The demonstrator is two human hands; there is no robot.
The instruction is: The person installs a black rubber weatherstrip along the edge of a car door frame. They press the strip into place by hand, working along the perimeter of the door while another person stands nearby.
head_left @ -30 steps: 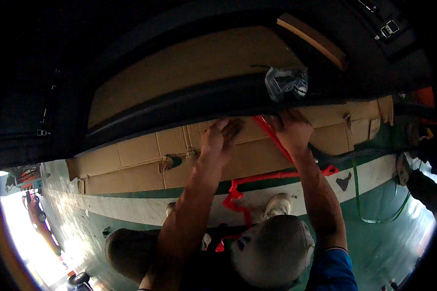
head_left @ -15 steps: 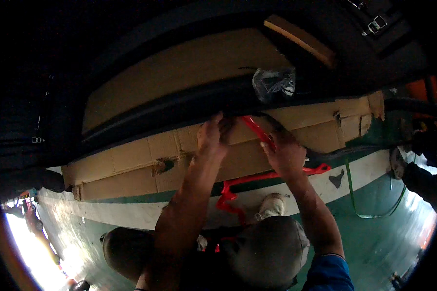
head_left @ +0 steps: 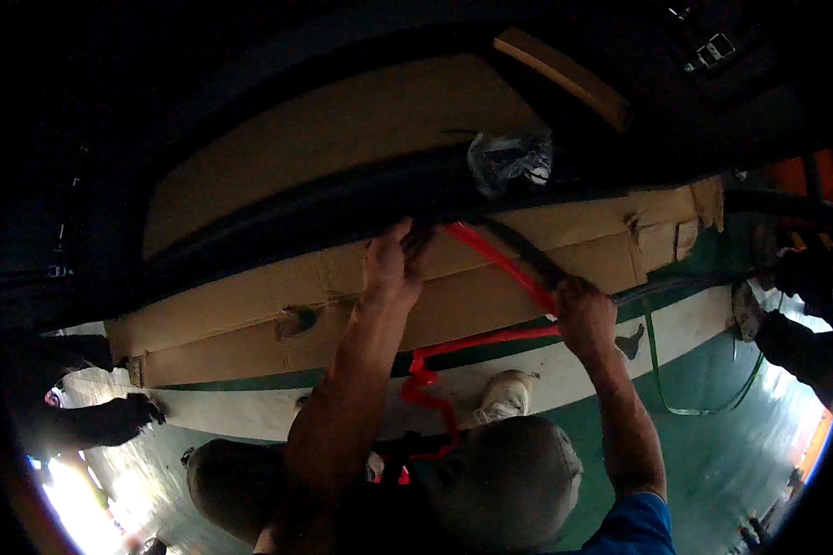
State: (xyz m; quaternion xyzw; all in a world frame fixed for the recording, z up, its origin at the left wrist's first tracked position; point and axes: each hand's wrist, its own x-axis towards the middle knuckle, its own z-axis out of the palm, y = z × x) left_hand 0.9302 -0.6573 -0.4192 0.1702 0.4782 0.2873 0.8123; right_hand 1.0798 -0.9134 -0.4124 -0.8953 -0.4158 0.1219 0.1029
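Right grip [head_left: 585, 317]: closed around black strip [head_left: 526, 250]
Left grip [head_left: 394, 266]: at dark ledge [head_left: 324, 215], hold unclear
Red tape [head_left: 498, 258]: slants from dark ledge toward right grip
Change: right grip now farther out, more red tape clear

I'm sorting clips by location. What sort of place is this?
Probably a workshop or factory floor: a green floor with a broad white stripe, and cardboard along the edge of a large dark structure.
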